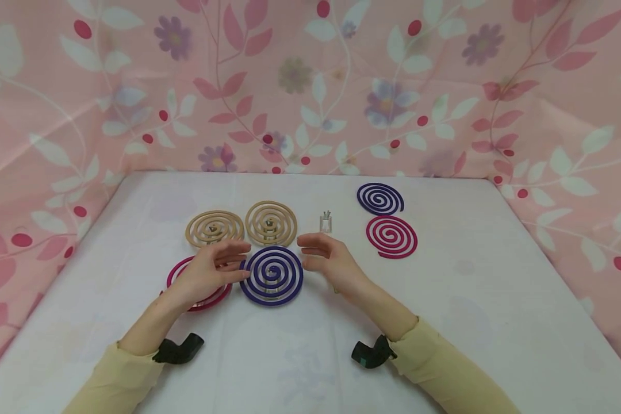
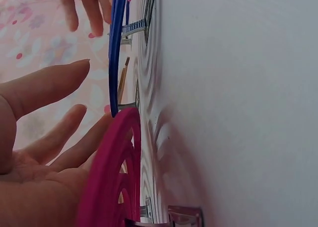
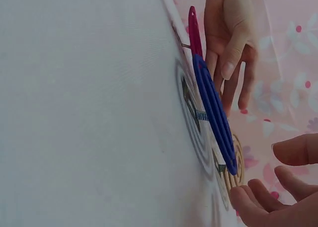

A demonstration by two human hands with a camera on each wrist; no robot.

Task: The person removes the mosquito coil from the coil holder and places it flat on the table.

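While hands [image 1: 209,269] [image 1: 337,265] flank the blue coil [image 1: 273,272], tan coils [image 1: 261,224] crowd behind.

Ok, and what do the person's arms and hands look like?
The left sleeve and right sleeve are pale yellow, with gathered cuffs. A bent black camera sits by each cuff: left camera, right camera, the latter with a small green mark. Left hand and right hand are gloveless.

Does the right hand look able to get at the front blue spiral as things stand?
Likely yes: the empty right hand is beside the front blue spiral, nothing visible lies between them, and it sits raised off the table.
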